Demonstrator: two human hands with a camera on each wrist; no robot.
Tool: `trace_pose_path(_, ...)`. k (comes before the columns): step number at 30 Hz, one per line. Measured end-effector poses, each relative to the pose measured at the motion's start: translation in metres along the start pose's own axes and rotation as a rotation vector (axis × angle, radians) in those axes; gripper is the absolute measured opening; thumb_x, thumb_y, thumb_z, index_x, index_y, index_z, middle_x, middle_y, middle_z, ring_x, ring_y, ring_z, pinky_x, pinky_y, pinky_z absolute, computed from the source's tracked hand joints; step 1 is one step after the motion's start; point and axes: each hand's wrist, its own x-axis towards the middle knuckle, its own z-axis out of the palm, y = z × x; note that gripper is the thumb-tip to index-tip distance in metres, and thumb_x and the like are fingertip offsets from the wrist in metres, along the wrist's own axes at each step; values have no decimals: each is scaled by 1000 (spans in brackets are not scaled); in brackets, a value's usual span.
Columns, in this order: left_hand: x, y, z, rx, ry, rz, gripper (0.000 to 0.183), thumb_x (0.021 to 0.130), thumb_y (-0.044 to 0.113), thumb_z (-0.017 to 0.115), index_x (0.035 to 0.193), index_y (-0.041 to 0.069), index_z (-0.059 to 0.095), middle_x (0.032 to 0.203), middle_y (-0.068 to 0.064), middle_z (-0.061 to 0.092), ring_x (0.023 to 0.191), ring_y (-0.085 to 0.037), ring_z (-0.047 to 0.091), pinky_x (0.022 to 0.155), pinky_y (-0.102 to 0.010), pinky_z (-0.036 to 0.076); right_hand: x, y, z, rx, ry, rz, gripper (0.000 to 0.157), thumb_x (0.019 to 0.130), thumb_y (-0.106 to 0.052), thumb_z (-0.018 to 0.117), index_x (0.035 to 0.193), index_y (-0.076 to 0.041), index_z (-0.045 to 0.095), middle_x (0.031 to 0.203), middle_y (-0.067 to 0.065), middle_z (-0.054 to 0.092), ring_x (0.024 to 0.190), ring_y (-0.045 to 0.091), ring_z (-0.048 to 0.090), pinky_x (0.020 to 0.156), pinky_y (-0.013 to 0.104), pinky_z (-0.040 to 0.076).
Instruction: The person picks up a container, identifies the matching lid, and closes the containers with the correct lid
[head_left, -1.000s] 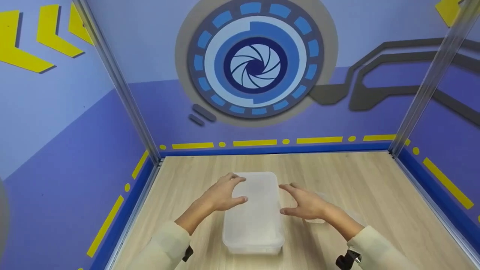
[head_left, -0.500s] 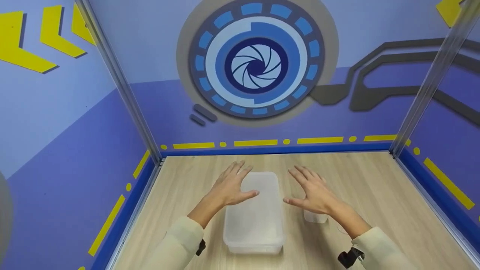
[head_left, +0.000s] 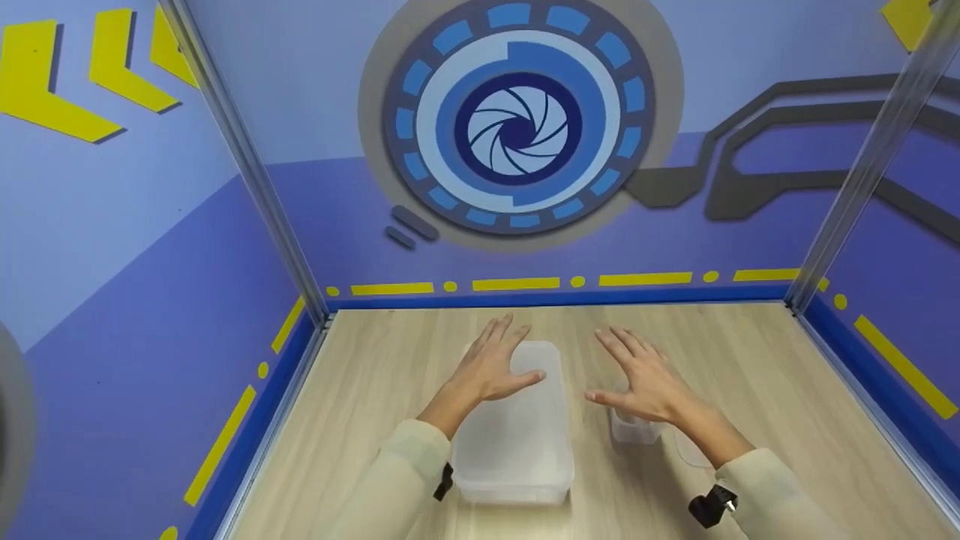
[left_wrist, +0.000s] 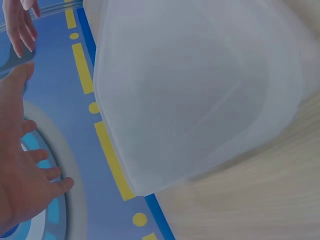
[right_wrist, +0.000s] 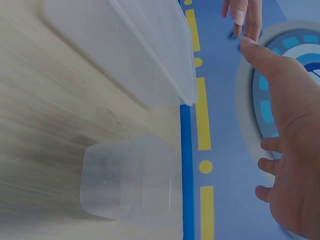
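A large, frosted plastic food container (head_left: 514,450) with its lid on lies lengthwise on the table. My left hand (head_left: 491,367), fingers spread and holding nothing, is raised over its far left part in the head view. To the right, my right hand (head_left: 645,382) hovers with straight fingers and thumb out, also holding nothing. Below that hand stands a small clear plastic container (head_left: 636,430), partly covered by it in the head view; the right wrist view shows the small container (right_wrist: 127,180) beside the large container (right_wrist: 120,55).
A thin clear lid (head_left: 691,450) lies flat on the wooden table (head_left: 382,375), right of the small container and partly behind the right forearm. Blue printed panels (head_left: 315,225) with metal posts (head_left: 247,157) enclose the table's back and sides.
Both hands have spread their fingers and shifted up and to the right in the head view. More of the small container shows now. The large container stays put on the table.
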Motion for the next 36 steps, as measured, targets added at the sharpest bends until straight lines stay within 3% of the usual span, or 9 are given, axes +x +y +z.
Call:
trace_pose_path(6, 11, 8, 10, -31, -28, 21, 90, 95, 70, 62, 168, 26, 32, 177, -8, 16, 162, -34, 14, 123, -62, 29, -2, 13, -13, 6, -13, 30, 104, 88, -73, 70, 167, -18, 33, 168, 22, 32, 148, 55, 36, 110, 81, 31)
trace_pose_path(14, 13, 19, 17, -57, -34, 40, 88, 97, 68, 61, 168, 26, 32, 177, -6, 17, 162, -31, 16, 124, -57, 31, -7, 32, -27, 15, -29, 70, 100, 91, -71, 70, 166, -15, 36, 166, 24, 35, 147, 54, 37, 105, 81, 37)
trace_pose_path(22, 16, 39, 24, -89, -15, 44, 85, 98, 66, 63, 168, 29, 32, 174, -5, 25, 158, -28, 28, 118, -54, 41, -21, 49, -35, 18, -43, 112, 100, 92, -71, 69, 166, -11, 36, 164, 25, 37, 146, 54, 39, 104, 81, 38)
trace_pose_path(30, 15, 64, 19, -329, -64, -3, 84, 98, 66, 63, 167, 29, 34, 168, -2, 34, 153, -26, 37, 118, -52, 41, -31, 60, -47, 35, -49, 158, 98, 93, -68, 69, 165, -9, 36, 161, 30, 39, 144, 58, 39, 103, 84, 34)
trace_pose_path(36, 16, 82, 17, -405, -83, -4, 84, 97, 69, 61, 165, 27, 37, 163, -1, 42, 148, -23, 45, 116, -49, 44, -37, 67, -55, 54, -58, 194, 97, 95, -66, 68, 165, -7, 35, 158, 34, 40, 142, 59, 39, 103, 84, 34)
